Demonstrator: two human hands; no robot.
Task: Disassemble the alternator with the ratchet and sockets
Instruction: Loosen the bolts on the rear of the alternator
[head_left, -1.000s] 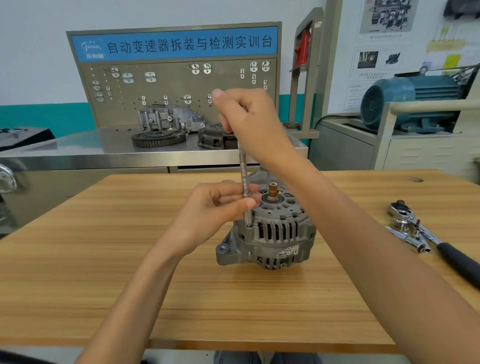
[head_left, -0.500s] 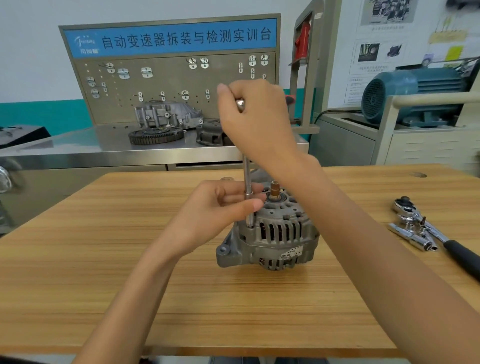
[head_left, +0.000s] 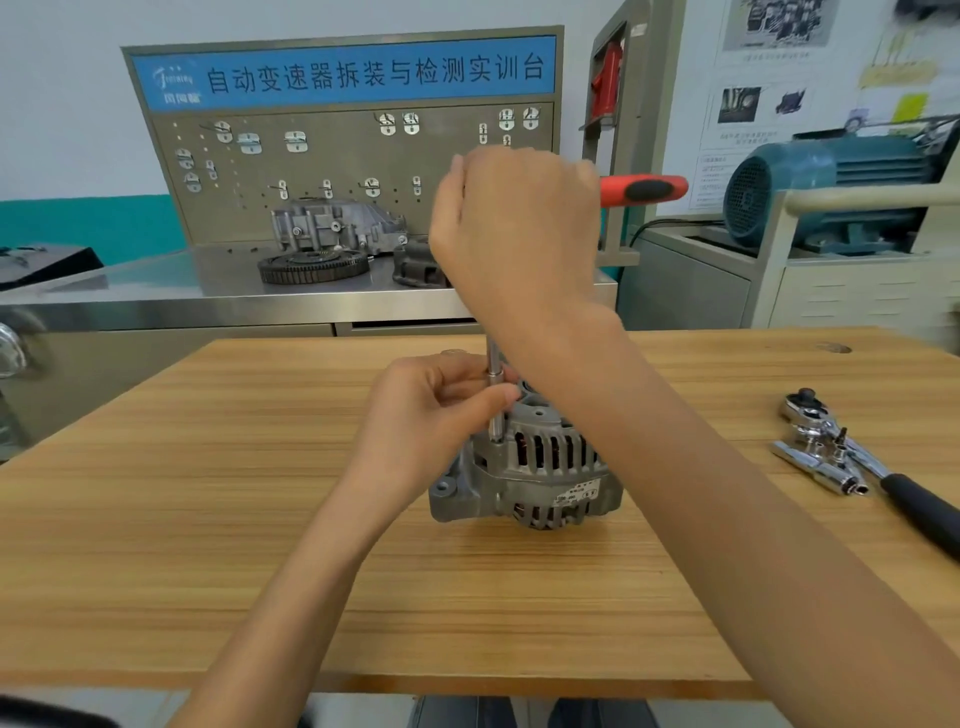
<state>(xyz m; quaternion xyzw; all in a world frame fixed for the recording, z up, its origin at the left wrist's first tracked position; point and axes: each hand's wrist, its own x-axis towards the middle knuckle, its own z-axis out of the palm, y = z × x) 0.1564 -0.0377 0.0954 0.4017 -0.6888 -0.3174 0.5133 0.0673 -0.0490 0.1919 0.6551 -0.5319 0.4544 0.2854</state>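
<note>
A grey alternator (head_left: 540, 473) stands on the wooden table (head_left: 260, 519), its slotted housing facing me. A thin chrome extension bar (head_left: 494, 400) rises upright from its top left edge. My left hand (head_left: 436, 410) pinches the bar just above the housing. My right hand (head_left: 514, 228) is closed over the top of the bar on a ratchet whose red and black handle (head_left: 644, 189) sticks out to the right. My right forearm hides the alternator's shaft and right side.
At the table's right lie a second ratchet with a black grip (head_left: 914, 499) and loose chrome sockets (head_left: 821, 467). Behind the table stands a steel bench (head_left: 156, 296) with a gear ring, housings and a pegboard. A teal motor (head_left: 831, 192) sits back right.
My right hand has swung the ratchet around so its red handle now points right. The camera moved closer. My left hand stays on the bar.
</note>
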